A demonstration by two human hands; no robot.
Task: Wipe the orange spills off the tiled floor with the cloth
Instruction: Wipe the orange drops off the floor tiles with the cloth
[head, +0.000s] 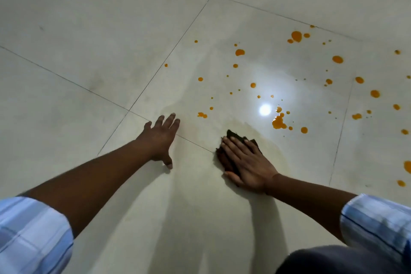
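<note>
While your right hand (pixel 246 162) presses the dark cloth (pixel 232 135) flat under straight fingers, your left hand (pixel 159 140) rests spread and empty on the floor (pixel 106 55) at nine o'clock of it. Press evenly and sweep toward one o'clock, where the biggest orange spill (pixel 279 122) sits. Gather the drops inward rather than smearing them outward.

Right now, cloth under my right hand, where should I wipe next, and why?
Probably push the cloth forward and right into the large orange puddle: it is the nearest big spill, and the right hand presses the cloth flat.
</note>
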